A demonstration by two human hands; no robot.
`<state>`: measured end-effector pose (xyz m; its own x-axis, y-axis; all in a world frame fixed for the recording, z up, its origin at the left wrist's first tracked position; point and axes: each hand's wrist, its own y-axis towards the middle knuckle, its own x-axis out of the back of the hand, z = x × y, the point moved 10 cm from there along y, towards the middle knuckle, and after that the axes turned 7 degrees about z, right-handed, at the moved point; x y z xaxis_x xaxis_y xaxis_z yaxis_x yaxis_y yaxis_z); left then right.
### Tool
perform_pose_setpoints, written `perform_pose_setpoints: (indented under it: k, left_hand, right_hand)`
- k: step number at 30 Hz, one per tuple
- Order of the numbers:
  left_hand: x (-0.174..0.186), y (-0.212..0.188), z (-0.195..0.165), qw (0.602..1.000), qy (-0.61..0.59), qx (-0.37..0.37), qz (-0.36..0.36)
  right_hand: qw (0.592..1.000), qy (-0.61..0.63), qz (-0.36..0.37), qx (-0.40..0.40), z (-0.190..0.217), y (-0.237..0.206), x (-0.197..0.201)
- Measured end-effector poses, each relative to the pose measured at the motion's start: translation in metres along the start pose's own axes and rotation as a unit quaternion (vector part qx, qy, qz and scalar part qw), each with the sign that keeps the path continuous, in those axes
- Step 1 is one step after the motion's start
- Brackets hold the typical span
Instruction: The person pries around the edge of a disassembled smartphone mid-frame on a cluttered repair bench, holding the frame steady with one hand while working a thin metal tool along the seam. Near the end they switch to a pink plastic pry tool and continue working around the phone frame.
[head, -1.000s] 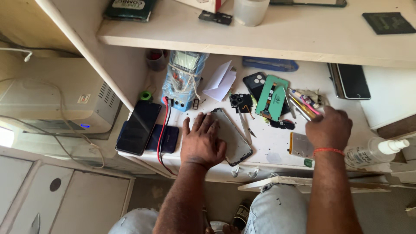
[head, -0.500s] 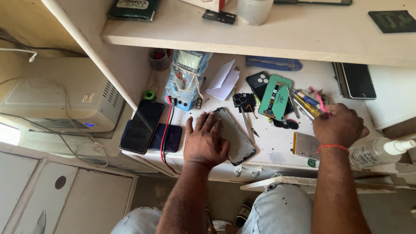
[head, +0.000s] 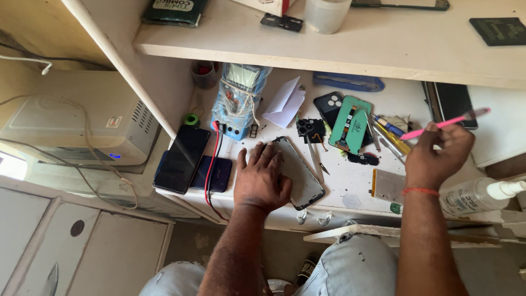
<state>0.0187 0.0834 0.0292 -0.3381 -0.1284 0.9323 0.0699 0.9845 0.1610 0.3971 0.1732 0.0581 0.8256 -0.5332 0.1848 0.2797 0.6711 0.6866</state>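
My left hand (head: 263,178) lies flat on an opened phone body (head: 300,174) that rests on the white workbench (head: 350,181). Raised above the bench's right side, my right hand (head: 435,156) grips a thin pink brush (head: 445,123) that points up to the right. Below that hand sits a flat phone battery (head: 388,185). A green phone back cover (head: 350,125), a small camera module (head: 311,129) and metal tweezers (head: 316,159) lie between the two hands.
A plastic-wrapped multimeter (head: 236,101) with red and black leads stands at the back left. Two dark phones (head: 183,159) lie at the left edge. A white spray bottle (head: 476,196) lies at right. Several pens and tools (head: 390,136) lie beside the green cover. A shelf (head: 383,44) overhangs the bench.
My right hand has lifted off the pile of tools with the pink brush in it and moved up to the right. My left hand stays on the phone body.
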Motion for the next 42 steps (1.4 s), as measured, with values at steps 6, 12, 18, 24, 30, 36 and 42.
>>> perform_pose_setpoints:
  k: [6,12,18,24,30,36,42]
  left_hand:
    - [-0.002,0.000,0.000,1.000,0.005,-0.005,-0.003]
    - [0.011,-0.003,-0.005,0.999,0.005,-0.019,-0.050]
    - [0.029,-0.010,-0.005,0.993,-0.045,-0.024,-0.108]
    - [0.030,-0.007,-0.005,0.993,-0.059,-0.027,-0.098]
    - [0.019,-0.007,-0.001,0.998,-0.027,0.015,-0.057]
    - [0.016,-0.007,-0.005,0.997,-0.008,-0.019,-0.077]
    - [0.011,-0.006,-0.005,0.997,-0.003,-0.033,-0.075]
  right_hand:
    - [0.986,0.151,0.046,0.058,0.043,-0.013,-0.024]
    - [0.955,-0.076,0.274,0.085,0.134,-0.041,-0.098]
    - [0.889,-0.132,0.436,0.050,0.164,-0.084,-0.145]
    - [0.872,-0.161,0.458,0.070,0.172,-0.106,-0.168]
    - [0.861,-0.214,0.457,0.067,0.166,-0.109,-0.175]
    - [0.865,-0.219,0.449,0.041,0.159,-0.105,-0.176]
    - [0.850,-0.226,0.475,0.032,0.157,-0.109,-0.182]
